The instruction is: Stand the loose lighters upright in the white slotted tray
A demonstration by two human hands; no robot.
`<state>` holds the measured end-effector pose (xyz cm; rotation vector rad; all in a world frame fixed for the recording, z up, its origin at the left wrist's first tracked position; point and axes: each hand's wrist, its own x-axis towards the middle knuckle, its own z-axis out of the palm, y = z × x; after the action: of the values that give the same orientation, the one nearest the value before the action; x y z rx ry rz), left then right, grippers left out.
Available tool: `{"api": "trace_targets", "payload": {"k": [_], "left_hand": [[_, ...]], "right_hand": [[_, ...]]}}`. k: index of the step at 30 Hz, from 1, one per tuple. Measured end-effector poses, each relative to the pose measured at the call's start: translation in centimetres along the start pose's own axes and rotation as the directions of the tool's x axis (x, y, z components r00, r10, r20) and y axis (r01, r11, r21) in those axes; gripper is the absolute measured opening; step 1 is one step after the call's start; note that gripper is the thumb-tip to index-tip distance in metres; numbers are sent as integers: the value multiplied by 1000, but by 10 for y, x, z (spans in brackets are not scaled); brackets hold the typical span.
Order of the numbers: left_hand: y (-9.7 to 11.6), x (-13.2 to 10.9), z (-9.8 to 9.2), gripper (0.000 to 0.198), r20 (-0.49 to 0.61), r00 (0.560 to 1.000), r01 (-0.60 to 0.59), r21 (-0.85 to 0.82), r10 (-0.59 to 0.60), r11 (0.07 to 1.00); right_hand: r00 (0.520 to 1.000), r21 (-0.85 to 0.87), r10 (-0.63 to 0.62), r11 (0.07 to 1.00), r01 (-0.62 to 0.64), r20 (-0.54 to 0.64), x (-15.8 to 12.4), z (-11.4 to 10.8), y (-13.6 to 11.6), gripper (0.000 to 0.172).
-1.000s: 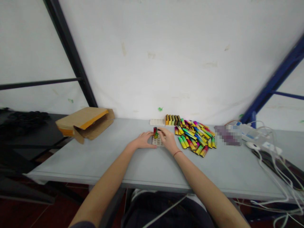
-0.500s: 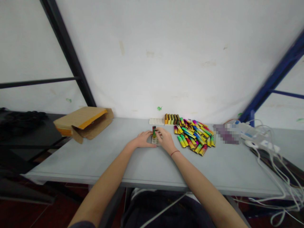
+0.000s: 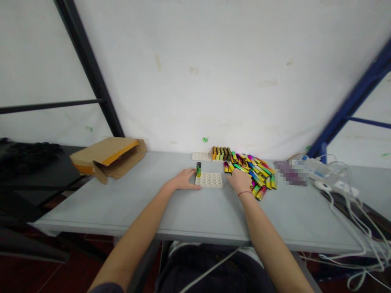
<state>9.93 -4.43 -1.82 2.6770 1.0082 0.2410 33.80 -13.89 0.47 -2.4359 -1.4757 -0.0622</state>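
Observation:
A white tray (image 3: 210, 180) with rows of round wells lies on the table before me. One shiny green-and-gold cylinder with a dark top (image 3: 198, 169) stands upright in its back left corner. My left hand (image 3: 185, 179) grips the tray's left end, thumb at the front corner and fingers behind. Over the near left side of a heap of metallic gradient-coloured cylinders (image 3: 258, 175) is my right hand (image 3: 240, 181). Its fingers are curled down among them, and what they hold is hidden.
Behind, a second white tray (image 3: 201, 156) has upright yellow cylinders with black tops (image 3: 221, 153) at its right. An open cardboard box (image 3: 106, 156) lies on the left. White cables (image 3: 351, 199) and a power strip (image 3: 320, 169) sit at the right, near a blurred-out patch (image 3: 291, 173).
My right hand has left the upright cylinder in the tray and moved right onto the heap, uncovering the tray's wells. The left hand has stayed in place.

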Motion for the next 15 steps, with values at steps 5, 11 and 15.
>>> {"api": "trace_targets", "payload": {"k": [5, 11, 15], "left_hand": [[1, 0, -1, 77, 6, 1000, 4, 11, -4, 1000], [-1, 1, 1, 78, -9, 1000, -1, 8, 1, 1000], [-1, 1, 2, 77, -13, 1000, -1, 13, 1, 1000]], "right_hand": [[996, -3, -55, 998, 55, 72, -1, 4, -4, 25], [974, -32, -204, 978, 208, 101, -3, 6, -9, 27], [951, 61, -308, 949, 309, -20, -2, 12, -16, 25]]}}
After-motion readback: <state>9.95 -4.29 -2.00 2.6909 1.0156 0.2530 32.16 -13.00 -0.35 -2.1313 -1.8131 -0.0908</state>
